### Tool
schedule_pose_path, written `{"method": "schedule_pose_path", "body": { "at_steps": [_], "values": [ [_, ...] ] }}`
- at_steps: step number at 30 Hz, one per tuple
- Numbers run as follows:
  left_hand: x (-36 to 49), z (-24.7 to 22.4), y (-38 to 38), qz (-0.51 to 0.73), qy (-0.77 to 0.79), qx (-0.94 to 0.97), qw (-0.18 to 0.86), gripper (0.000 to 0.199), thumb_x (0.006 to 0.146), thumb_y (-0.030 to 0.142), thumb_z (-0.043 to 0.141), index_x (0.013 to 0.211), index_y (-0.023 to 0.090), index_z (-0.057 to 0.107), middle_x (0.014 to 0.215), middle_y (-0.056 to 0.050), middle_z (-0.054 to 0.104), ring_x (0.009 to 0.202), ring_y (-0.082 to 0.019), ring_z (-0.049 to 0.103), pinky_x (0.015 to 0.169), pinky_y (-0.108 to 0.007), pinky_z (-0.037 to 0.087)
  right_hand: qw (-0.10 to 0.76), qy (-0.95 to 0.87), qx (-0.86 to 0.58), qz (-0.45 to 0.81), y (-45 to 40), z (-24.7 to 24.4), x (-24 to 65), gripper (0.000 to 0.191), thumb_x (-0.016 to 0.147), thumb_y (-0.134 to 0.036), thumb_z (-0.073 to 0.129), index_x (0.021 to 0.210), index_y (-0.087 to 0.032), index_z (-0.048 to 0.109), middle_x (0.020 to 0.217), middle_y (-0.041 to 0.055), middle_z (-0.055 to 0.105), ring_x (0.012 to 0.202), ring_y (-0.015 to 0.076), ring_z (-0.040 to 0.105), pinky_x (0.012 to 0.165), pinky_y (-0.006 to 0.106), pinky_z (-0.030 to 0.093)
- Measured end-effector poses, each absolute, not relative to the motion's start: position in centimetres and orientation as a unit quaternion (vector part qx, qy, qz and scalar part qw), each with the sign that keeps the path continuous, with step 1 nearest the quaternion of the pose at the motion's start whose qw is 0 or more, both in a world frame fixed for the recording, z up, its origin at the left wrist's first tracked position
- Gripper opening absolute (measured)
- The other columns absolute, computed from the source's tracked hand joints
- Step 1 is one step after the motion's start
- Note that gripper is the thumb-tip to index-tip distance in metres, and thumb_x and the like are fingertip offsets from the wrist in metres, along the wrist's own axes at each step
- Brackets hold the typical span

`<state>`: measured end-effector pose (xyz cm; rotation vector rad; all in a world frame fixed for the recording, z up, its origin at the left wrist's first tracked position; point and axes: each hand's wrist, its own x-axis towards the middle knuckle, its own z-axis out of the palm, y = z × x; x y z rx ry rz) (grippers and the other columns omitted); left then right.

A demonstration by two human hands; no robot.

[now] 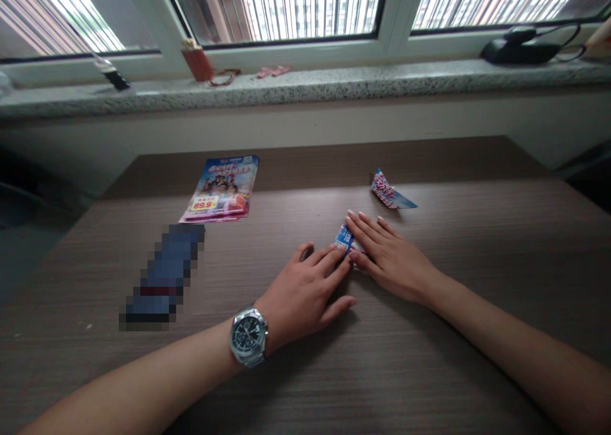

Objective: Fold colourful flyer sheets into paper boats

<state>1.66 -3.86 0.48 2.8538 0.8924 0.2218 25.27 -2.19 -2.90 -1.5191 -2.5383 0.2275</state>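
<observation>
A small piece of blue and white printed paper (344, 236) lies on the brown table (296, 193), partly covered by both hands. My left hand (308, 289), with a silver watch (249, 336) at its wrist, reaches the paper's near left side with its fingertips; its fingers are apart and the thumb is stretched out. My right hand (389, 257) lies flat over the paper's right side, fingers extended. Beyond the right hand sits a folded pink and blue paper piece (387, 194), touched by neither hand.
Printed flyers (224, 187) are stacked at the back left, with a pixelated dark blue object (167, 276) nearer. On the granite windowsill (315, 86) behind the table are a red-brown container (198, 63), pink items (273, 72), a dark-tipped object (114, 75) and a black device with a cable (522, 50).
</observation>
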Motion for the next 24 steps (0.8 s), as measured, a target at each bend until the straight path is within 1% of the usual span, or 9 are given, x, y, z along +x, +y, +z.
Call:
{"method": "schedule_pose_path", "body": {
  "at_steps": [5,8,12,15,19,24],
  "values": [
    [1.5,0.6,-3.8,0.079,0.298,0.948,0.076,0.059,0.103,0.052,0.042,0.153,0.021,0.037,0.154,-0.012,0.046,0.141,-0.028,0.044,0.117,-0.051,0.028,0.099,-0.849,-0.514,0.072,-2.1,-3.0,25.8,0.063,0.106,-0.050,0.025,0.162,-0.023,0.016,0.166,0.0071,0.024,0.153,0.0224,0.020,0.124,0.050,0.023],
    [1.5,0.6,-3.8,0.075,0.298,0.948,0.077,0.059,0.103,0.052,0.041,0.154,0.022,0.036,0.155,-0.012,0.045,0.141,-0.028,0.044,0.117,-0.051,0.027,0.102,-0.856,-0.500,0.079,-2.0,-3.0,26.5,0.060,0.107,-0.046,0.025,0.162,-0.023,0.015,0.166,0.0066,0.025,0.154,0.0212,0.020,0.124,0.049,0.023],
    [1.4,0.6,-3.5,0.078,0.304,0.947,0.071,0.057,0.103,0.050,0.041,0.152,0.022,0.039,0.153,-0.013,0.047,0.141,-0.028,0.045,0.118,-0.053,0.026,0.098,-0.861,-0.493,0.081,-1.8,-3.0,27.1,0.058,0.107,-0.041,0.024,0.161,-0.021,0.018,0.166,0.0067,0.025,0.154,0.0209,0.018,0.124,0.049,0.022],
    [1.2,0.6,-3.2,0.079,0.306,0.946,0.065,0.054,0.103,0.051,0.039,0.150,0.024,0.041,0.152,-0.013,0.048,0.142,-0.029,0.043,0.118,-0.055,0.024,0.097,-0.865,-0.487,0.075,-1.8,-3.1,27.3,0.059,0.106,-0.042,0.028,0.161,-0.021,0.020,0.166,0.0066,0.025,0.154,0.0220,0.018,0.124,0.050,0.023],
    [0.9,0.6,-2.9,0.074,0.302,0.948,0.062,0.051,0.104,0.052,0.037,0.149,0.029,0.043,0.155,-0.012,0.045,0.144,-0.029,0.041,0.120,-0.057,0.020,0.102,-0.866,-0.484,0.070,-1.8,-3.0,27.3,0.059,0.106,-0.042,0.032,0.161,-0.024,0.022,0.167,0.0058,0.024,0.154,0.0231,0.019,0.124,0.051,0.024],
    [0.8,0.6,-2.8,0.075,0.296,0.950,0.059,0.050,0.104,0.051,0.037,0.149,0.029,0.044,0.154,-0.012,0.045,0.145,-0.029,0.039,0.121,-0.059,0.018,0.108,-0.871,-0.474,0.079,-1.9,-2.8,27.3,0.060,0.106,-0.044,0.034,0.161,-0.026,0.020,0.167,0.0053,0.024,0.154,0.0240,0.020,0.123,0.052,0.025]
  ]
}}
